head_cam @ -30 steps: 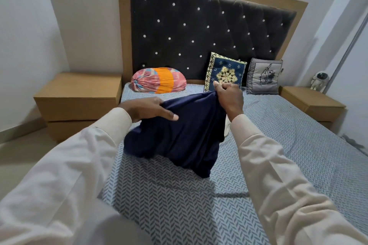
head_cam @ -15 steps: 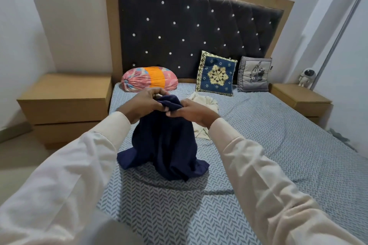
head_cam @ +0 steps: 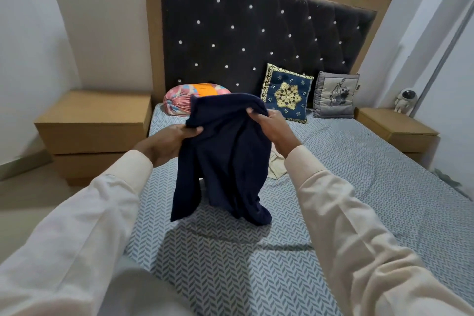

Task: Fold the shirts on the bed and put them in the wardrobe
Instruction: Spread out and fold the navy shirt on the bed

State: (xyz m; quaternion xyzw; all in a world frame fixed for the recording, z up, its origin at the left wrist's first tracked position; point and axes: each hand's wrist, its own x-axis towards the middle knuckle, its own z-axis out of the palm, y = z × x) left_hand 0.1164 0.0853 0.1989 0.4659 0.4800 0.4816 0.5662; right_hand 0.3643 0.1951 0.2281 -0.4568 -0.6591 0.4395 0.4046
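A navy blue shirt (head_cam: 225, 159) hangs above the bed (head_cam: 359, 187), its lower end touching the patterned sheet. My left hand (head_cam: 166, 141) grips its upper left edge. At the upper right edge, my right hand (head_cam: 274, 131) pinches the cloth. A cream shirt (head_cam: 275, 164) lies crumpled on the bed behind the navy one, mostly hidden by my right wrist. The wardrobe is not in view.
A round striped bolster (head_cam: 179, 102), a blue embroidered cushion (head_cam: 287, 92) and a grey cushion (head_cam: 334, 95) lean at the padded headboard (head_cam: 256, 28). Wooden bedside tables stand at left (head_cam: 92, 120) and right (head_cam: 395, 128); a small white figure (head_cam: 405, 97) sits on the right one.
My hands were bunched together on the shirt half a second ago; they have moved apart and lifted, spreading the top edge of the navy shirt.
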